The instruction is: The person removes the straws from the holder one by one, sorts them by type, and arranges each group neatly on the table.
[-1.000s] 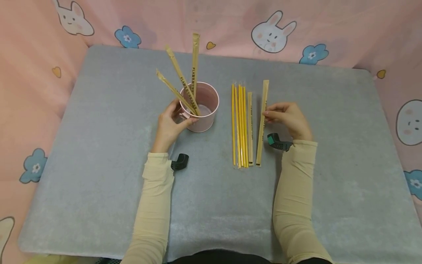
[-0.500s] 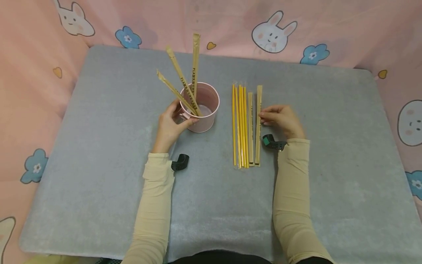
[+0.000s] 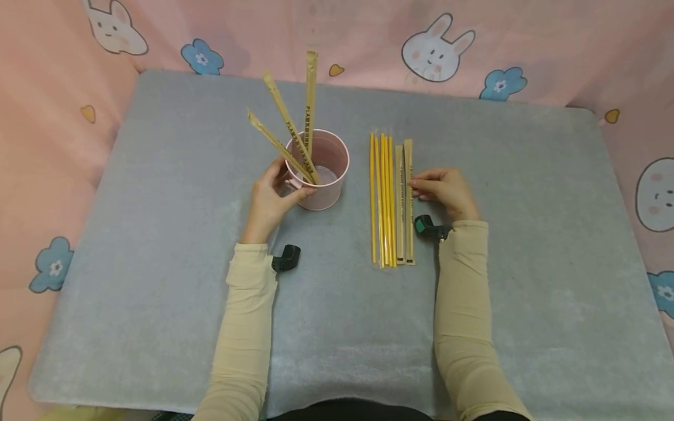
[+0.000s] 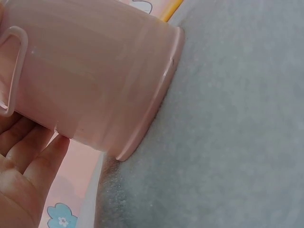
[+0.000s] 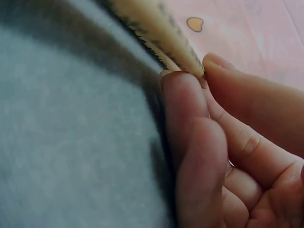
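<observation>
My left hand [image 3: 270, 202] holds a small pink bucket [image 3: 323, 197] by its side, thumb at the front rim and fingers behind. Upright on the table, it shows a loop handle [image 4: 20, 57] in the left wrist view. Three paper-wrapped straws [image 3: 282, 108] lean out of it to the left and back. My right hand [image 3: 444, 190] pinches another paper-wrapped straw [image 3: 409, 228] between thumb and fingers; the straw [image 5: 161, 33] is blurred in the right wrist view. Left of it lie one more paper-wrapped straw [image 3: 400, 234] and several yellow straws [image 3: 387, 204] in clear wrappers, side by side.
A grey cloth-covered table [image 3: 158, 263] spreads beneath everything. Behind it and along both sides hangs a pink curtain [image 3: 358, 41] with rabbits and blue flowers. A black wrist camera sits on the left wrist [image 3: 286, 258] and another on the right wrist [image 3: 429, 228].
My right hand has brought the pinched paper-wrapped straw leftward, close beside the row, and it has turned nearly parallel to the others. The left hand and bucket stay in place.
</observation>
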A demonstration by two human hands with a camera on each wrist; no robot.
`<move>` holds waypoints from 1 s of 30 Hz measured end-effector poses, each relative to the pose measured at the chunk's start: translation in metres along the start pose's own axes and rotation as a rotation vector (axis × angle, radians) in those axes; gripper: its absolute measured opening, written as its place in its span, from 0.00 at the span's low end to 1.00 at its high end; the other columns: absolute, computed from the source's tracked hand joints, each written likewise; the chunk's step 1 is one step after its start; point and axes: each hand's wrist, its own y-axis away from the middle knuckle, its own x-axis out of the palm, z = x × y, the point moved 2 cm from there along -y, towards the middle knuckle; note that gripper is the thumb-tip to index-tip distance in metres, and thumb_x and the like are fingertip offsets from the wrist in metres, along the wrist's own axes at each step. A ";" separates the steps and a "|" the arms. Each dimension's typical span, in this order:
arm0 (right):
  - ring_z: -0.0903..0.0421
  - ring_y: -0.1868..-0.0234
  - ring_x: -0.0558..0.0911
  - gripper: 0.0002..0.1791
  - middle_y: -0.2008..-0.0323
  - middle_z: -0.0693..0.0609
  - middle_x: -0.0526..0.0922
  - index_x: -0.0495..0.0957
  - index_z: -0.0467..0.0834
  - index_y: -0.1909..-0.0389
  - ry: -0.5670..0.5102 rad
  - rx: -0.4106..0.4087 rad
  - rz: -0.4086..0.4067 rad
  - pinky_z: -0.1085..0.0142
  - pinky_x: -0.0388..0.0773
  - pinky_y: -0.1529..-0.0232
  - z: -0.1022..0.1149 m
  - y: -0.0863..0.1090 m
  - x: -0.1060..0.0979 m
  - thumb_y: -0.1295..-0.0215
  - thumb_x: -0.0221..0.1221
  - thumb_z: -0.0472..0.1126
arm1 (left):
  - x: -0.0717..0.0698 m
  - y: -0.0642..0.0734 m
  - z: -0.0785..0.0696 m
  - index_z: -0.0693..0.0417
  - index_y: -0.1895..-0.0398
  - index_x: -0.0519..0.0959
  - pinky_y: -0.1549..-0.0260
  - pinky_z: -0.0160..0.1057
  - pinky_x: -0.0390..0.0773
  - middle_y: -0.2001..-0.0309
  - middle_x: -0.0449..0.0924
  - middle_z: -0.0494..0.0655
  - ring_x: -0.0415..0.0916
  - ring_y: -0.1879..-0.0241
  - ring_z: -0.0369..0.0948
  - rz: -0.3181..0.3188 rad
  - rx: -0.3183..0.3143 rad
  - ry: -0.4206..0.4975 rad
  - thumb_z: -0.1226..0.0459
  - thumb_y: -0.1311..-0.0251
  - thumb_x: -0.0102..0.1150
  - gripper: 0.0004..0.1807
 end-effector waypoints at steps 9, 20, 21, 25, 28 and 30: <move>0.62 0.75 0.83 0.12 0.76 0.58 0.84 0.82 0.32 0.60 -0.012 0.010 -0.027 0.72 0.78 0.74 0.000 -0.001 0.001 0.40 0.64 0.37 | 0.000 -0.001 -0.001 0.66 0.36 0.66 0.45 0.37 0.71 0.44 0.73 0.61 0.72 0.45 0.48 -0.002 0.008 0.001 0.74 0.55 0.71 0.39; 0.63 0.78 0.83 0.05 0.80 0.58 0.84 0.85 0.38 0.67 -0.043 0.000 -0.065 0.73 0.78 0.77 -0.002 -0.002 0.004 0.42 0.65 0.35 | 0.000 -0.001 -0.002 0.66 0.36 0.66 0.44 0.37 0.70 0.43 0.73 0.61 0.72 0.44 0.49 0.001 0.003 0.013 0.73 0.54 0.71 0.39; 0.63 0.78 0.83 0.04 0.80 0.58 0.84 0.85 0.38 0.67 -0.045 0.000 -0.065 0.73 0.78 0.77 -0.002 -0.001 0.005 0.42 0.65 0.35 | 0.000 -0.001 -0.002 0.66 0.36 0.66 0.44 0.37 0.70 0.43 0.73 0.61 0.72 0.44 0.49 0.000 0.001 0.013 0.73 0.54 0.71 0.39; 0.63 0.77 0.83 0.03 0.79 0.57 0.84 0.86 0.40 0.68 -0.054 0.010 -0.054 0.73 0.78 0.77 -0.001 -0.001 0.004 0.41 0.64 0.35 | 0.000 -0.001 0.000 0.66 0.36 0.66 0.44 0.37 0.70 0.43 0.73 0.61 0.72 0.44 0.49 -0.008 -0.006 0.011 0.73 0.55 0.71 0.39; 0.62 0.77 0.83 0.03 0.79 0.57 0.84 0.85 0.40 0.69 -0.061 0.010 -0.050 0.73 0.78 0.77 -0.002 -0.001 0.004 0.41 0.64 0.34 | 0.000 -0.001 0.000 0.66 0.36 0.66 0.44 0.37 0.69 0.43 0.72 0.61 0.72 0.44 0.49 -0.007 -0.004 0.016 0.73 0.55 0.71 0.39; 0.62 0.77 0.83 0.03 0.78 0.57 0.84 0.85 0.39 0.68 -0.064 0.005 -0.048 0.72 0.78 0.76 -0.003 0.000 0.004 0.41 0.64 0.34 | 0.001 -0.001 0.000 0.66 0.36 0.66 0.43 0.37 0.69 0.43 0.72 0.61 0.72 0.44 0.49 -0.003 0.000 0.019 0.73 0.55 0.71 0.39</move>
